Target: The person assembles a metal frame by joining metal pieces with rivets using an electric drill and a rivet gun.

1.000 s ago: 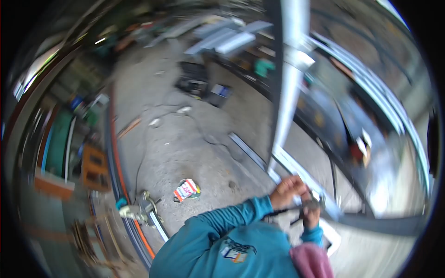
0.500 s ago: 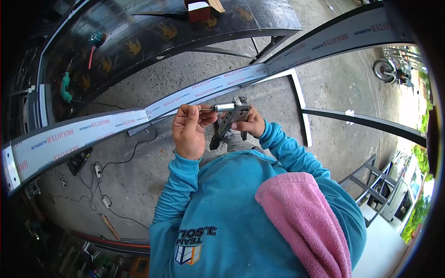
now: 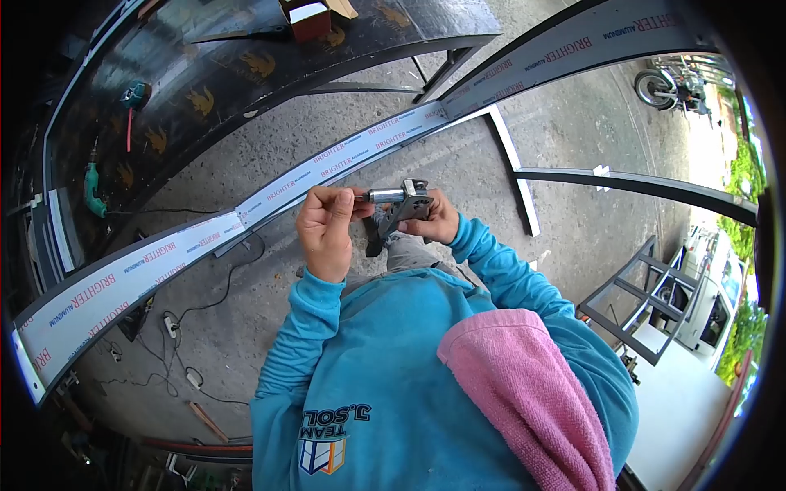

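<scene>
Nearest, a pink towel [image 3: 524, 385] draped over the right shoulder, loose, with nothing pinning it. Could slide forward onto the arms if the shoulder dips.

Just beyond, both hands raised together in front of the chest. Left hand [image 3: 326, 225] closed, thumb and fingertips pinching the end of a short silver cylinder [image 3: 383, 195]. Right hand [image 3: 438, 222] curled shut around a dark metal bracket [image 3: 399, 214], into whose top the cylinder enters. Only a fingertip pinch on the left side, so probably easy to lose: a slip or a crooked push could drop the small part onto the concrete, among the cables [image 3: 184, 327] at the left. Also some chance of a finger nipped between the cylinder and the bracket edge.

Farther, across the floor, a long aluminium profile [image 3: 205, 237] in printed protective film, running left to right just past the hands.

Farthest, a black table [image 3: 246, 65] with a green drill [image 3: 92, 188] and a cardboard box [image 3: 311, 16]; at far right, a motorbike [image 3: 659, 86].
</scene>
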`<state>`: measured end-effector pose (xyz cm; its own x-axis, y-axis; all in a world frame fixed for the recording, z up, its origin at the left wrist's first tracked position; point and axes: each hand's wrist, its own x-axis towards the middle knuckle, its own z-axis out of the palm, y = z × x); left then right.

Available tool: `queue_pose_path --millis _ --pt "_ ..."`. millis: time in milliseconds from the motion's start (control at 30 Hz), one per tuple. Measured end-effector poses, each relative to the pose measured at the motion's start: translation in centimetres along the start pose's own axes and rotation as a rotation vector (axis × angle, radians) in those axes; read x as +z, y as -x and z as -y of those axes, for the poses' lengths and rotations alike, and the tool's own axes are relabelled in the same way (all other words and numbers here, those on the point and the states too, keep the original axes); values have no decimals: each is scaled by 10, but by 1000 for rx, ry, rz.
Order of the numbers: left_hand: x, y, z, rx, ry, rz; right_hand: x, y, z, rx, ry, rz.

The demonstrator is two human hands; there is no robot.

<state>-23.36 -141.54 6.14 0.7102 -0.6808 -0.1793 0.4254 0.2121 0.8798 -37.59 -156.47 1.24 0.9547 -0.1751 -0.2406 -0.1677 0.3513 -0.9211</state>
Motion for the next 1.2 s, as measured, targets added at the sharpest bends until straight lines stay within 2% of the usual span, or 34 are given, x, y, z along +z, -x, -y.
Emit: queue_pose_path --millis 33,67,100,133,167,200,233,267,333,367,433,467,500,533,600,633,700,733,800,933,1000,1100,1167,1200 --pt "3 1 1 62 -145 17 -3 2 -2 -5 115 5" --pt "5 3 4 61 -136 20 -6 6 -3 -11 230 11" --pt "8 5 8 -18 -101 -19 -8 10 3 -8 237 7" --pt "9 5 12 -96 -67 -59 -12 15 16 58 534 13" --pt "4 3 22 -90 -61 -60 -16 18 31 121 833 23" --pt "-7 1 41 -321 132 -41 -19 22 43 188 1128 29" --pt "-15 2 59 -562 323 -18 -22 26 53 223 1212 76" --pt "-15 -2 76 -563 324 -11 -29 29 53 225 1215 70" --pt "-5 -19 106 -773 567 53 -48 33 43 477 680 38" --pt "4 -35 115 -750 493 120 -68 39 14 262 746 -29" --pt "25 -76 145 -647 16 185 -94 46 -8 440 613 -218" --pt "24 -102 187 -336 -466 277 -101 48 -11 542 540 -328" --pt "37 -121 182 -82 -914 364 -111 49 -12 569 533 -383" --pt "45 -138 192 -77 -905 366 -123 49 -14 596 524 -438" --pt "60 -169 213 509 -1497 316 -148 44 -27 524 557 -446" --pt "68 -183 224 510 -1491 315 -158 38 -32 544 512 -522" --pt "84 -201 245 351 -1651 347 -172 33 -45 575 402 -654" --pt "92 -210 253 346 -1649 340 -177 28 -52 578 338 -706" --pt "106 -219 268 290 -1671 292 -186 20 -71 513 245 -803" --pt "114 -234 283 213 -1669 273 -192 22 -91 480 118 -803" --pt "111 -237 285 268 -1612 293 -192 25 -91 487 110 -771" --pt "110 -233 289 339 -1590 238 -186 29 -81 500 262 -718" --pt "110 -233 287 377 -1570 204 -182 28 -64 515 548 -669" --pt "110 -234 286 335 -1578 220 -180 27 -56 520 692 -642"
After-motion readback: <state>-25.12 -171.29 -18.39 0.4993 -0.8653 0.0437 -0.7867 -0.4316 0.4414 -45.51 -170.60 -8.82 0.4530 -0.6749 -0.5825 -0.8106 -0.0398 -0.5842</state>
